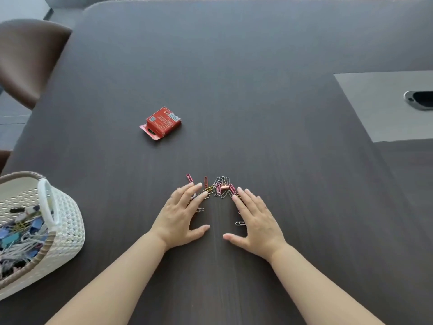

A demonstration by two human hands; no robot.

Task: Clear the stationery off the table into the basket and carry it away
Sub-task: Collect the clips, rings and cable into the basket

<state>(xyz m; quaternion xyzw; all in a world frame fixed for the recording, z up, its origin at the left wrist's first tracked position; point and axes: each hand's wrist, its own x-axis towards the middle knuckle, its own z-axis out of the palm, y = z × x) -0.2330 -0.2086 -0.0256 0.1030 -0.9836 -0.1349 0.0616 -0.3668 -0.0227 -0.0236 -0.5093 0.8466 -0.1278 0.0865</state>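
On table (pixel 257 90) | L hand (pixel 180 216), R hand (pixel 257 219) flat, released, flank clips (pixel 220 187) | basket (pixel 70 226) at L edge

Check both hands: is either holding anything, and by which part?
Nothing is held. The left hand and right hand lie flat, fingers straight, on the dark wooden table, flanking the pile of coloured wire paper clips; fingers touch some clips, gripping none.

We identify 2 bare limbs. The left forearm (pixel 112 277) and right forearm (pixel 316 282) are uncovered from the wrist to the lower edge of view. The left hand (pixel 180 219) and right hand (pixel 255 221) are likewise bare. We note fingernails (pixel 239 189) of rounded outline with a slight gloss.
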